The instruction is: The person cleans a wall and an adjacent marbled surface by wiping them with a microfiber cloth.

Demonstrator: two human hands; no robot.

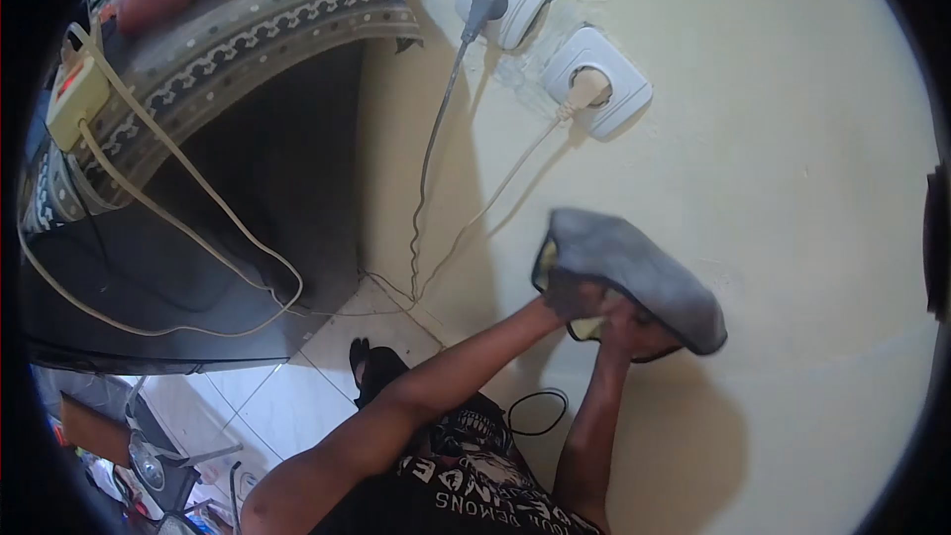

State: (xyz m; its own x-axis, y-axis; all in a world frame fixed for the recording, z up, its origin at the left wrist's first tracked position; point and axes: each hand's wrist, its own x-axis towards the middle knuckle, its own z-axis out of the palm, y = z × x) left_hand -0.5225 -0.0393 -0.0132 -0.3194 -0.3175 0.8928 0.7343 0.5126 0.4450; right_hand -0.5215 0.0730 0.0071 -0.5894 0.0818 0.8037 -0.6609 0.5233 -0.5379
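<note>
A grey cloth [634, 263] with a yellowish underside and a dark border is held up in front of the cream wall, folded over my fingers. My left hand [577, 297] grips it at its lower left part. Close beside it, my right hand [634, 335] has hold of the cloth's lower edge, with the fingers partly covered by the fabric. The grey upper side is slightly blurred.
Two white wall sockets [602, 116] with plugs sit above the cloth, their cords running down to the floor. At left, a patterned cover [267, 28] lies over a dark cabinet [267, 159]. A cream power strip [81, 99] hangs there on a looping cable. White floor tiles [238, 401] show below.
</note>
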